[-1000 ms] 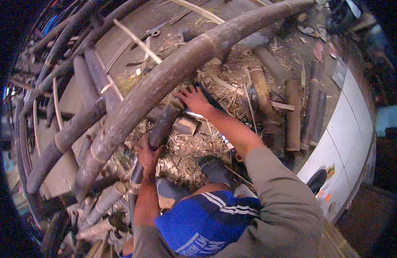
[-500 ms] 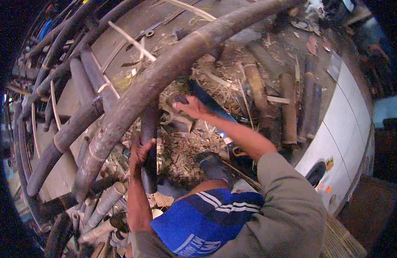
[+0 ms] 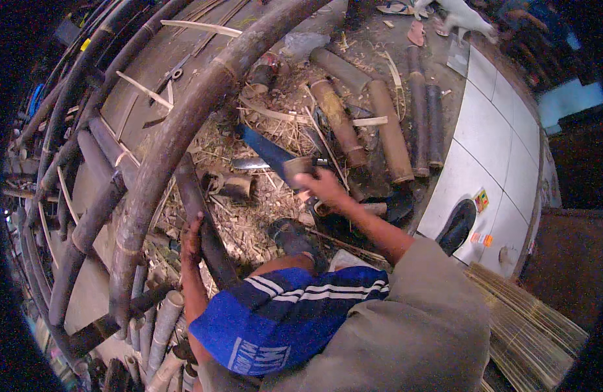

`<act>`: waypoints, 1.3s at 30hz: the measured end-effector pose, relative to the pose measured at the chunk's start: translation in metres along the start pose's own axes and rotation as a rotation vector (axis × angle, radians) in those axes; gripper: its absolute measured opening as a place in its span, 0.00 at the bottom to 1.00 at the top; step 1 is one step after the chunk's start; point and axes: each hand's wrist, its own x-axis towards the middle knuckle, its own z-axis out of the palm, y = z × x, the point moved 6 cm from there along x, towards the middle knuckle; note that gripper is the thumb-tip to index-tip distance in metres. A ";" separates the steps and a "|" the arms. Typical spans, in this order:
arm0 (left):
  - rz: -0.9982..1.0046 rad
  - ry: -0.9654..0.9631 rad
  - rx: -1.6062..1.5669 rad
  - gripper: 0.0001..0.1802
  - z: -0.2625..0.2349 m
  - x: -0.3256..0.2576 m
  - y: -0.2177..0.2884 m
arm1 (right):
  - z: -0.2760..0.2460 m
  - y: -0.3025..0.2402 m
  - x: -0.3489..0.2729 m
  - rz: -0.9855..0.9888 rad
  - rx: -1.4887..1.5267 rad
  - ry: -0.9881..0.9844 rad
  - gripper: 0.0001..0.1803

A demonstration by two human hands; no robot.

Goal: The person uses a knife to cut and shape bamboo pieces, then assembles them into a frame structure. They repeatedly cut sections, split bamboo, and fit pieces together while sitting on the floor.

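Observation:
My left hand (image 3: 191,238) presses against the near-left side of a dark bamboo pole (image 3: 206,222), its fingers partly hidden along the pole. The pole slants from the wood chips toward my thigh. Out to the right, my right hand (image 3: 326,187), a little blurred, is closed on a short cut piece of bamboo (image 3: 299,168). Just behind that piece lies a saw with a blue blade (image 3: 265,147), partly covered by it. A shiny metal blade (image 3: 249,163) and another short bamboo piece (image 3: 238,187) lie on the chips between my hands.
A long, thick bamboo pole (image 3: 184,104) arches across the left, with more poles (image 3: 92,215) beyond. Several cut bamboo lengths (image 3: 389,130) lie ahead on the right. White tiles (image 3: 471,157) edge the right side; a white animal (image 3: 461,16) stands far off. Bamboo slats (image 3: 530,313) lie at lower right.
My right hand has moved right and back toward me, carrying the short bamboo piece to beside the saw. My left hand stays at the dark pole. The whole view has shifted.

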 end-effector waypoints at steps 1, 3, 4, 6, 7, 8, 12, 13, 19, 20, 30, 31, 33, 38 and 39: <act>-0.087 -0.018 0.030 0.40 -0.002 -0.006 0.001 | -0.023 -0.024 -0.024 -0.233 0.011 0.097 0.28; -0.192 -0.005 0.221 0.43 -0.001 -0.029 0.057 | -0.066 -0.036 -0.055 -0.274 -0.192 0.306 0.33; -0.125 0.008 0.124 0.44 -0.001 -0.023 0.038 | -0.081 -0.025 -0.066 -0.249 -0.089 0.352 0.34; -0.048 -0.058 -0.022 0.45 -0.033 -0.021 0.005 | -0.090 -0.032 -0.078 -0.375 -0.053 0.368 0.36; -0.045 -0.177 -0.078 0.47 -0.042 -0.019 0.002 | -0.093 -0.034 -0.083 -0.400 -0.039 0.376 0.36; 0.047 -0.139 -0.029 0.46 -0.058 -0.018 -0.002 | -0.093 -0.040 -0.089 -0.427 -0.021 0.377 0.36; -0.067 -0.113 0.710 0.43 -0.045 -0.072 0.109 | -0.107 -0.048 -0.109 -0.465 -0.019 0.417 0.36; -0.054 -0.134 0.717 0.43 -0.049 -0.086 0.122 | -0.106 -0.050 -0.110 -0.472 0.039 0.386 0.35; -0.009 -0.073 0.831 0.49 -0.109 -0.135 0.108 | -0.084 -0.016 -0.093 -0.246 0.491 0.190 0.33; -0.012 -0.058 0.775 0.50 -0.113 -0.145 0.105 | -0.076 -0.016 -0.091 -0.227 0.565 0.080 0.33; 0.045 0.162 0.310 0.48 -0.047 -0.201 0.134 | 0.039 -0.019 -0.058 0.049 0.562 -0.347 0.38; 0.009 0.164 0.265 0.48 -0.044 -0.202 0.124 | 0.054 -0.037 -0.067 0.056 0.576 -0.355 0.37; -0.093 0.210 0.474 0.51 -0.055 -0.205 0.074 | 0.082 -0.051 -0.072 0.037 0.575 -0.517 0.35; -0.272 0.200 0.555 0.56 -0.053 -0.199 -0.060 | 0.102 -0.058 -0.069 0.074 0.585 -0.588 0.36; -0.318 0.247 0.554 0.55 -0.060 -0.212 -0.085 | 0.113 -0.055 -0.067 0.127 0.587 -0.595 0.36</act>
